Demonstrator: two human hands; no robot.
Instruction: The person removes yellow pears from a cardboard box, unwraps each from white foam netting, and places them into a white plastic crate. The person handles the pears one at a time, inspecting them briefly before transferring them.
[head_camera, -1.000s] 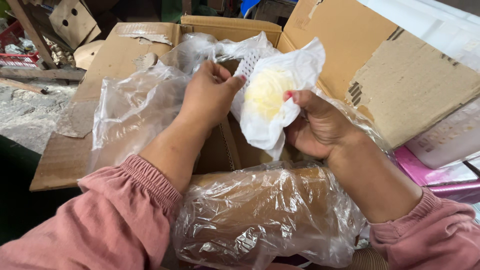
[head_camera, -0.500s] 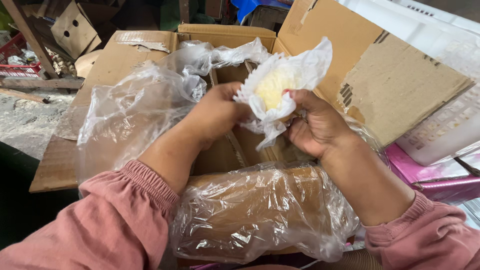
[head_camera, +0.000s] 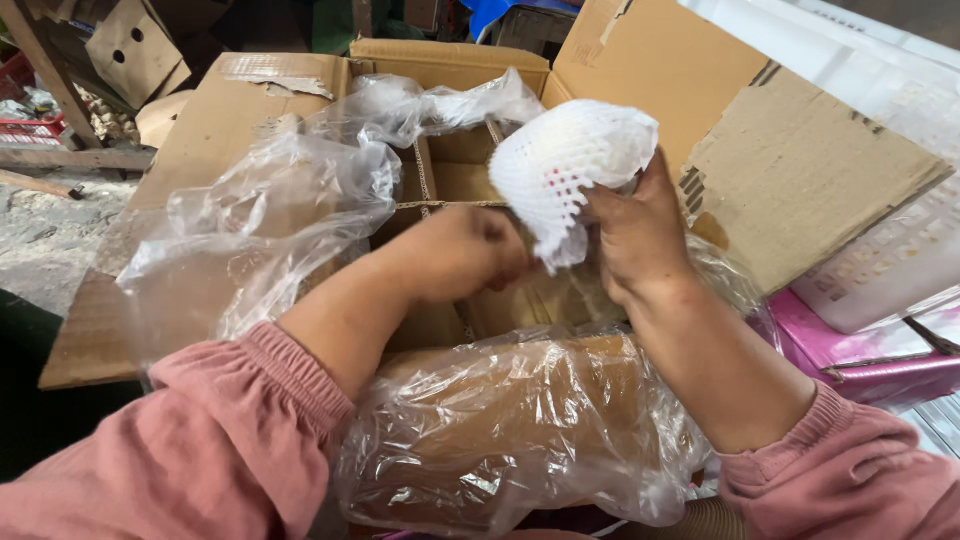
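1. Right hand (head_camera: 640, 235) – raised over the open cardboard box (head_camera: 690, 110), fingers curled shut against the lower right edge of a white foam net sleeve (head_camera: 565, 170), thumb pressed on its side. It grips the sleeve.
2. Foam net sleeve – bulging and rounded at the top, with small holes across the mesh; its lower end narrows to a loose tail that hangs down between the two hands. Whatever fills it is hidden by the mesh.
3. Left hand (head_camera: 465, 250) – held just below and left of the sleeve, fingers folded into a closed fist near the hanging tail. Whether the fist pinches the tail cannot be told, since the fingertips face away from the camera.
4. Both forearms are bare from wrist to the pushed-up pink sleeves (head_camera: 230, 440), which fill the lower corners of the view.
5. Clear plastic liner (head_camera: 260, 220) – crumpled, spilling over the left and back walls of the box, and bunched again over the near wall below the forearms.
6. Box flaps stand open; the right flap is tilted up and out, and brown cardboard dividers show inside, behind the hands.
7. Right of the box – a pink box (head_camera: 850, 345) lies flat, with a white perforated crate (head_camera: 890, 250) resting against the raised flap.
8. Upper left, well apart – another brown carton (head_camera: 135, 50) with round holes, over rough grey ground.
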